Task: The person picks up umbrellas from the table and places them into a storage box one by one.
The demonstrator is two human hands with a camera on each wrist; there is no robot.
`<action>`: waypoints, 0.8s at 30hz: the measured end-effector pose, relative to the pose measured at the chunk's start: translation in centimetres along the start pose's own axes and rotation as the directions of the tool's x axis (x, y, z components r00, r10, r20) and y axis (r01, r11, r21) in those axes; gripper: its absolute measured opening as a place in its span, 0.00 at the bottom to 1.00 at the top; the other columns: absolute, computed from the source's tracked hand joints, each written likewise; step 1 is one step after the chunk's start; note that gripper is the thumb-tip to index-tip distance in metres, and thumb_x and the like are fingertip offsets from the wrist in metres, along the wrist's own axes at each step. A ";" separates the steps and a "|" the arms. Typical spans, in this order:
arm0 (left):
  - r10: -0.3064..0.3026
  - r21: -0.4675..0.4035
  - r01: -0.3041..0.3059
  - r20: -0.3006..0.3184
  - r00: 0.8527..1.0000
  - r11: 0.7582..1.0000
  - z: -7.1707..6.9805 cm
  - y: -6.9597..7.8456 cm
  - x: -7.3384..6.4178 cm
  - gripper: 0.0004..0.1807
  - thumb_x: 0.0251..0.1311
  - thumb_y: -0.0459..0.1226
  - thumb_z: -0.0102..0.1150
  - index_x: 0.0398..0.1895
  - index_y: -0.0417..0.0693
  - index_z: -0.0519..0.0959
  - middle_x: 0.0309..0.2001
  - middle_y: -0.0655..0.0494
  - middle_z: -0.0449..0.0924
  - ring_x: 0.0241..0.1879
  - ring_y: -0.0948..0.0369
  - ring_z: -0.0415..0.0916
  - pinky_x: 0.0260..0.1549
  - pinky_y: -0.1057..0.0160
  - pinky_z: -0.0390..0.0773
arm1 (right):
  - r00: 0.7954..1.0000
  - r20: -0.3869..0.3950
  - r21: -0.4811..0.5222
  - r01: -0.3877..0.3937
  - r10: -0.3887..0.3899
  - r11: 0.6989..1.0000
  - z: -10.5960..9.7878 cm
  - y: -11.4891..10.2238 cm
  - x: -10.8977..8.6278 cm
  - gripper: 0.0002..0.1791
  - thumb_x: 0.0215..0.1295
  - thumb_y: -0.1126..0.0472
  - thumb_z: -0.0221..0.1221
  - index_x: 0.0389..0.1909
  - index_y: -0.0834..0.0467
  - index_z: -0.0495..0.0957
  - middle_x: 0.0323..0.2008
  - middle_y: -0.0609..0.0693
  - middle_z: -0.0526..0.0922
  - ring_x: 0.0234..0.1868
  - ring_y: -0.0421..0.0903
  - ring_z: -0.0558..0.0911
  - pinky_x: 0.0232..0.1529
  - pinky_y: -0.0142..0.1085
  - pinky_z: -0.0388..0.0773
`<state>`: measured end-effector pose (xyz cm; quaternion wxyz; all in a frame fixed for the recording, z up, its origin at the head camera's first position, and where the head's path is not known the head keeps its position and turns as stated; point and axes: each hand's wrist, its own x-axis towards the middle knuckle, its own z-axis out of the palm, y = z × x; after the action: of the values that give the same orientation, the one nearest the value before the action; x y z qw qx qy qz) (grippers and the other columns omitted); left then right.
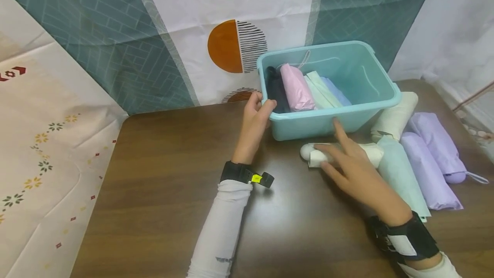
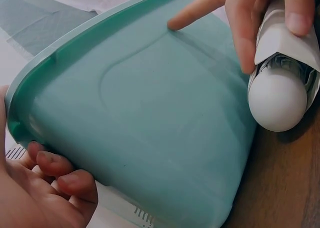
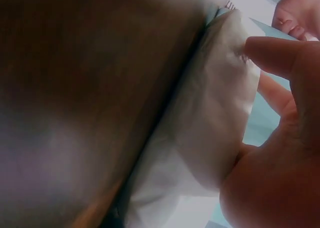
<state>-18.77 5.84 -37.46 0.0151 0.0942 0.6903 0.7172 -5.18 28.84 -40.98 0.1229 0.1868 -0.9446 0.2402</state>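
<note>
My left hand (image 1: 254,123) grips the left front corner of a light teal plastic bin (image 1: 308,125), thumb over the rim and fingers curled beneath it in the left wrist view. In front of the bin, a cream folding umbrella (image 1: 372,153) in a sleeve lies on the table, its rounded white end (image 2: 278,100) sticking out. Over this umbrella spreads my right hand (image 1: 353,168). Its index fingertip touches the bin's front wall, while the thumb and other fingers rest loosely along the sleeve. The right wrist view shows the thumb (image 3: 275,55) against the sleeve.
Inside the bin lie a pink wrapped roll (image 1: 296,87), a black item (image 1: 277,89), and pale green (image 1: 322,89) and blue pieces. Right of it rest another cream roll (image 1: 395,115), a mint roll (image 1: 401,170) and two lilac rolls (image 1: 428,170). A patterned curtain (image 1: 154,55) hangs behind.
</note>
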 end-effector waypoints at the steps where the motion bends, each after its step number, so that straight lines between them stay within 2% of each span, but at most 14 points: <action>1: -0.001 0.003 0.001 0.001 1.000 1.000 0.0 0.0 0.0 0.12 0.59 0.44 0.52 0.41 0.49 0.68 0.26 0.48 0.62 0.23 0.56 0.62 0.24 0.65 0.65 | 1.000 -0.002 -0.005 0.007 -0.007 1.000 0.1 0.1 0.0 0.25 0.62 0.56 0.62 0.62 0.49 0.73 0.76 0.54 0.35 0.68 0.66 0.59 0.60 0.61 0.54; 6: -0.001 -0.009 0.001 0.011 1.000 1.000 -0.2 0.0 0.0 0.12 0.59 0.44 0.52 0.41 0.49 0.68 0.26 0.48 0.62 0.23 0.55 0.61 0.24 0.64 0.65 | 1.000 0.031 0.003 0.005 -0.005 1.000 0.3 0.3 0.0 0.29 0.59 0.57 0.64 0.63 0.49 0.72 0.76 0.54 0.32 0.71 0.64 0.54 0.64 0.60 0.48; 12: 0.011 -0.011 -0.011 0.011 1.000 1.000 0.1 0.1 0.1 0.11 0.59 0.43 0.52 0.40 0.48 0.67 0.25 0.48 0.61 0.23 0.53 0.60 0.23 0.64 0.63 | 0.997 0.070 0.003 -0.014 0.013 1.000 -0.3 0.3 0.1 0.33 0.56 0.58 0.67 0.65 0.49 0.71 0.76 0.52 0.31 0.68 0.68 0.58 0.65 0.59 0.45; 19: 0.002 0.001 -0.002 0.006 1.000 1.000 0.3 0.2 0.1 0.11 0.59 0.43 0.52 0.40 0.48 0.67 0.25 0.50 0.62 0.22 0.55 0.61 0.22 0.65 0.63 | 0.994 0.098 0.049 -0.046 0.041 0.998 -1.0 -0.1 -0.1 0.33 0.55 0.59 0.68 0.65 0.49 0.71 0.77 0.49 0.32 0.65 0.67 0.65 0.64 0.60 0.46; 22: -0.002 0.001 0.002 -0.002 1.000 1.000 0.1 0.2 0.0 0.11 0.59 0.42 0.52 0.41 0.48 0.68 0.25 0.50 0.62 0.22 0.57 0.61 0.23 0.65 0.64 | 0.994 0.098 0.074 -0.049 0.041 0.996 -1.0 -0.3 0.0 0.33 0.55 0.60 0.68 0.64 0.49 0.71 0.77 0.49 0.33 0.63 0.66 0.67 0.64 0.61 0.46; 24: -0.001 0.001 0.001 -0.004 1.000 1.000 0.0 0.3 0.0 0.11 0.59 0.43 0.52 0.41 0.48 0.68 0.25 0.50 0.62 0.22 0.57 0.61 0.23 0.65 0.64 | 0.995 0.091 0.077 -0.041 0.034 0.996 -1.0 -0.3 0.0 0.33 0.55 0.61 0.68 0.64 0.51 0.71 0.76 0.53 0.42 0.63 0.65 0.68 0.63 0.61 0.46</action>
<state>-18.75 5.82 -37.21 0.0142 0.0926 0.6906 0.7172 -4.97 29.09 -40.03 0.0686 0.1841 -0.9424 0.2709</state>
